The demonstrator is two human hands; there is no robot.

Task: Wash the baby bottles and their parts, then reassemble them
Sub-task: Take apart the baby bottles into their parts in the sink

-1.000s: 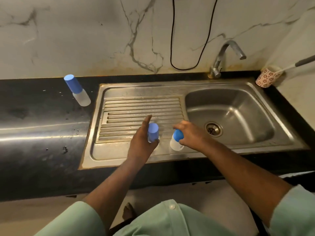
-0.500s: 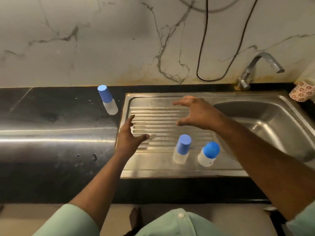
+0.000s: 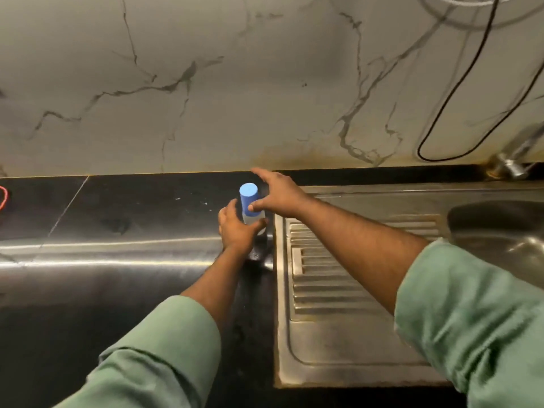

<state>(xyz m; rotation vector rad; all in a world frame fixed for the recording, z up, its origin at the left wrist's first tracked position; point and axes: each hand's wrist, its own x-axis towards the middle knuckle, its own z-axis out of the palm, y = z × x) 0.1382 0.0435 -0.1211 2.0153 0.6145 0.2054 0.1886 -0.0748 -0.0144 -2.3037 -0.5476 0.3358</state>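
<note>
A baby bottle (image 3: 249,197) with a tall blue cap and a clear body stands upright on the black counter (image 3: 117,219), just left of the steel drainboard (image 3: 338,290). My left hand (image 3: 235,231) grips the clear body from the near side, thumb on the right and fingers on the left. My right hand (image 3: 282,195) comes in from the right. Its thumb touches the blue cap and its fingers stretch out straight past the cap's far side. No other bottle is in view.
The sink basin (image 3: 500,225) lies at the right edge, with the base of the tap (image 3: 512,164) behind it. A black cable (image 3: 441,113) hangs on the marble wall. A red cord (image 3: 3,198) shows at the far left.
The view has swung left, and the two bottles on the drainboard have dropped out of sight. Both hands have reached to the bottle on the counter; my left hand has taken hold of it.
</note>
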